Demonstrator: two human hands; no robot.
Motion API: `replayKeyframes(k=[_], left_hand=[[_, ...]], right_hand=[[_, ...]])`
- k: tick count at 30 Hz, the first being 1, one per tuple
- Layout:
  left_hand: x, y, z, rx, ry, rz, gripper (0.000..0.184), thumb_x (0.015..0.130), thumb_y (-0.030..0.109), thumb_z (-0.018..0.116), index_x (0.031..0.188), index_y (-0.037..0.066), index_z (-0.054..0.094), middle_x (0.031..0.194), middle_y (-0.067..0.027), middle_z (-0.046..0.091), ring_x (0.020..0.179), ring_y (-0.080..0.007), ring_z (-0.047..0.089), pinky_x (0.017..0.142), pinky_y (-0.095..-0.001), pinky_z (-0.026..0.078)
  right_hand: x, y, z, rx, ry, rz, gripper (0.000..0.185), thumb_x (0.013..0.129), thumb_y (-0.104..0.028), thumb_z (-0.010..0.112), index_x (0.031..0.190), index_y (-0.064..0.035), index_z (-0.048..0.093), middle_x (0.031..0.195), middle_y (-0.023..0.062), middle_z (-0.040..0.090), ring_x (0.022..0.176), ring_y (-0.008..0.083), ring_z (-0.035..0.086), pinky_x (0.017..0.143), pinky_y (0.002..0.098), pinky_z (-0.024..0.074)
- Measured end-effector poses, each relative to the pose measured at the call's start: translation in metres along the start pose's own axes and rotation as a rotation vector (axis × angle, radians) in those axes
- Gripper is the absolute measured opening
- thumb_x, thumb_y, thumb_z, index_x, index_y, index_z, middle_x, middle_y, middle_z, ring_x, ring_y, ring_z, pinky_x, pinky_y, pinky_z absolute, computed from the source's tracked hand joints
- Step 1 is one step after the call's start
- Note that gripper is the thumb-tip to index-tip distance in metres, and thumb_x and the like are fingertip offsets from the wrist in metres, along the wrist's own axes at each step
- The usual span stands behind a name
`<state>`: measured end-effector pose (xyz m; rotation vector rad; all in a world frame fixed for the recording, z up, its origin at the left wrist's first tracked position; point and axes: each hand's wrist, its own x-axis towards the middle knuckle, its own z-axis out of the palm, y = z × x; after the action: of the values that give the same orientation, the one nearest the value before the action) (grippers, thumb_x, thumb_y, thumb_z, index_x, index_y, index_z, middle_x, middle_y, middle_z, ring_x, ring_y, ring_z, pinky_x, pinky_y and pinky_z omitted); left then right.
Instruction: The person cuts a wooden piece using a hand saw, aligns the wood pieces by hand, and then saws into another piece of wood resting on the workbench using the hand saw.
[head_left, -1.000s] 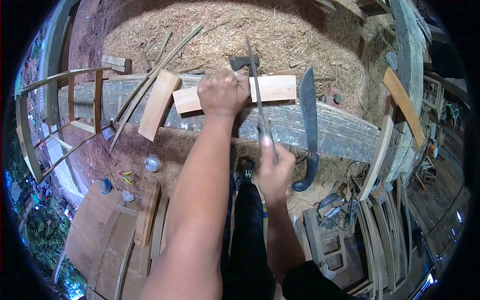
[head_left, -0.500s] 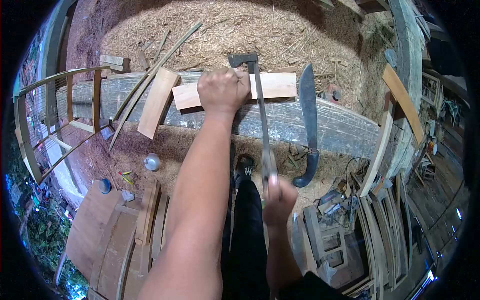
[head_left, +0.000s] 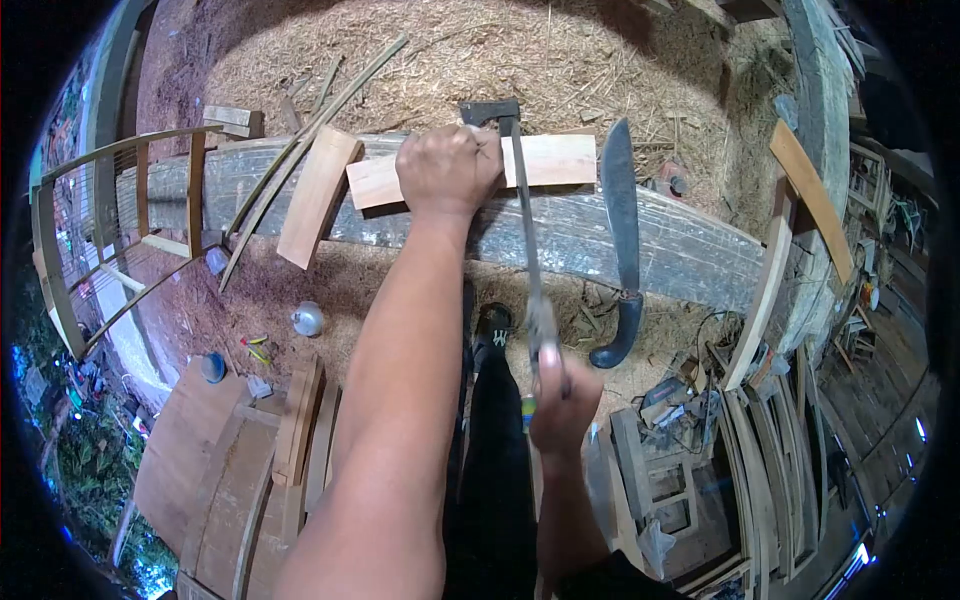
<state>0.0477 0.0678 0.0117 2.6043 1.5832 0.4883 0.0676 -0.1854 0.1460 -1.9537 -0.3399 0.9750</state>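
My left hand [head_left: 448, 170], closed in a fist, is over the middle of a pale wooden board [head_left: 555, 160], gripping it or pressing on it; the fingers' underside is hidden. The board lies across a weathered plank bench [head_left: 560, 235]. My right hand [head_left: 565, 405] is wrapped round the near end of a long, narrow-handled axe [head_left: 524, 200]. Its dark, flared head is beyond the board's far edge, and the handle crosses in front of the board. Near my right hand the handle is blurred. A machete [head_left: 621, 210] with a dark handle lies at the right.
Another short board [head_left: 320, 195] and thin wooden strips [head_left: 300, 150] lie on the bench's left side. A slatted wooden frame [head_left: 195, 195] stands farther left. Below are a clear round container [head_left: 307, 320], stacked lumber [head_left: 298, 425] and a wooden sheet [head_left: 185, 450]. Wood shavings [head_left: 440, 65] cover the ground.
The view has shifted slightly, raising the bench and machete a little in the picture. My left hand stays on the board. My right hand has drawn slightly nearer, still gripping the axe.
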Motion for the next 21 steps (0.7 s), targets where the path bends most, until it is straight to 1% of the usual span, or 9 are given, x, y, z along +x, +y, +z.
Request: replayKeyframes(k=[1, 4, 5, 7, 10, 14, 16, 19, 21], left_hand=[[-0.001, -0.001, 0.000, -0.003, 0.001, 0.005, 0.033, 0.082, 0.024, 0.058, 0.058, 0.007, 0.071, 0.066, -0.0125, 0.071, 0.058, -0.0281, 0.069, 0.065, -0.0390, 0.055], [0.000, 0.003, 0.001, -0.063, 0.071, 0.018, 0.032, 0.082, 0.024, 0.058, 0.058, 0.007, 0.071, 0.065, -0.0127, 0.071, 0.058, -0.0285, 0.069, 0.065, -0.0394, 0.055], [-0.002, 0.002, 0.000, -0.033, 0.045, 0.006, 0.032, 0.081, 0.024, 0.058, 0.058, 0.007, 0.071, 0.065, -0.0127, 0.070, 0.057, -0.0286, 0.068, 0.065, -0.0396, 0.055], [0.000, 0.001, 0.001, -0.034, 0.048, 0.000, 0.031, 0.081, 0.024, 0.058, 0.057, 0.008, 0.071, 0.064, -0.0132, 0.070, 0.056, -0.0287, 0.068, 0.065, -0.0402, 0.055], [0.000, 0.000, 0.002, -0.036, 0.012, -0.001, 0.031, 0.081, 0.024, 0.058, 0.057, 0.008, 0.071, 0.065, -0.0134, 0.070, 0.057, -0.0286, 0.067, 0.064, -0.0403, 0.054], [0.003, 0.002, -0.001, -0.023, 0.014, 0.003, 0.031, 0.080, 0.023, 0.058, 0.057, 0.008, 0.071, 0.064, -0.0132, 0.070, 0.058, -0.0280, 0.068, 0.064, -0.0400, 0.054], [0.003, 0.002, -0.001, -0.022, -0.008, -0.020, 0.030, 0.080, 0.023, 0.058, 0.058, 0.008, 0.072, 0.064, -0.0132, 0.070, 0.059, -0.0273, 0.069, 0.064, -0.0397, 0.054], [0.003, 0.004, -0.004, -0.025, -0.002, -0.019, 0.030, 0.081, 0.023, 0.058, 0.058, 0.008, 0.071, 0.064, -0.0135, 0.070, 0.058, -0.0271, 0.069, 0.064, -0.0393, 0.054], [0.003, 0.004, -0.002, -0.028, -0.003, -0.011, 0.031, 0.081, 0.023, 0.058, 0.057, 0.008, 0.071, 0.063, -0.0135, 0.070, 0.057, -0.0272, 0.069, 0.065, -0.0392, 0.054]], right_hand=[[0.021, -0.029, 0.010, -0.051, 0.012, 0.165, 0.040, 0.099, -0.020, 0.065, 0.067, -0.0003, 0.053, 0.057, 0.0020, 0.043, 0.058, 0.0079, 0.041, 0.052, 0.0332, 0.0352], [0.087, -0.036, 0.041, -0.168, 0.038, 0.072, 0.037, 0.098, -0.019, 0.067, 0.068, 0.0010, 0.058, 0.057, 0.0008, 0.045, 0.057, 0.0074, 0.041, 0.052, 0.0322, 0.0361], [0.083, -0.037, 0.040, -0.166, 0.037, 0.070, 0.037, 0.098, -0.019, 0.067, 0.068, 0.0010, 0.058, 0.057, 0.0008, 0.045, 0.057, 0.0074, 0.041, 0.052, 0.0322, 0.0361], [0.059, -0.036, 0.033, -0.003, 0.053, 0.041, 0.033, 0.096, -0.017, 0.070, 0.071, 0.0024, 0.062, 0.055, 0.0006, 0.046, 0.056, 0.0074, 0.040, 0.051, 0.0320, 0.0370], [0.001, -0.027, 0.013, -0.139, 0.069, 0.058, 0.030, 0.095, -0.017, 0.072, 0.073, 0.0024, 0.065, 0.055, 0.0000, 0.047, 0.056, 0.0067, 0.039, 0.051, 0.0312, 0.0369], [0.048, -0.032, 0.032, -0.035, 0.045, 0.148, 0.031, 0.094, -0.017, 0.072, 0.072, 0.0021, 0.062, 0.056, -0.0002, 0.048, 0.057, 0.0066, 0.040, 0.051, 0.0315, 0.0370], [0.087, -0.038, 0.047, -0.197, 0.027, 0.114, 0.031, 0.095, -0.016, 0.071, 0.072, 0.0011, 0.061, 0.059, -0.0014, 0.049, 0.058, 0.0055, 0.042, 0.052, 0.0294, 0.0373], [0.058, -0.031, 0.031, -0.058, 0.039, 0.096, 0.031, 0.095, -0.015, 0.070, 0.071, 0.0003, 0.059, 0.060, -0.0011, 0.049, 0.060, 0.0057, 0.042, 0.052, 0.0303, 0.0374], [0.008, -0.015, 0.011, -0.087, 0.030, 0.089, 0.031, 0.095, -0.016, 0.071, 0.071, -0.0001, 0.058, 0.060, -0.0011, 0.048, 0.060, 0.0057, 0.042, 0.052, 0.0307, 0.0370]])
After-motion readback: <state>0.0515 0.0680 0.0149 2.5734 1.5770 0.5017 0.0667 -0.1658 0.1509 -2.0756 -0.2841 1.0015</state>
